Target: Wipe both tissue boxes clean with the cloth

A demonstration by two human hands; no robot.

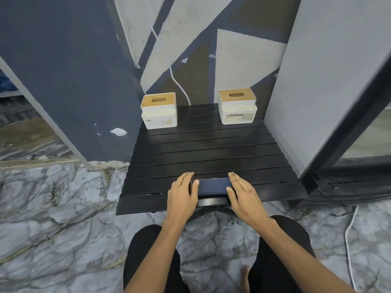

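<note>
Two white tissue boxes with wooden lids stand at the back of a black slatted table (203,149): the left tissue box (159,111) and the right tissue box (237,106), which has a label on its front. A folded dark blue cloth (213,186) lies near the table's front edge. My left hand (183,191) rests flat on the cloth's left end, and my right hand (243,192) lies flat on its right end. The fingers of both hands are stretched out, not curled around the cloth. Both boxes stand far from my hands.
A dark grey pillar (69,81) rises left of the table and a grey panel (330,81) stands right of it. A white cable (175,77) hangs down the painted wall between the boxes. Marble floor surrounds the table; another white cable (349,246) lies at the right.
</note>
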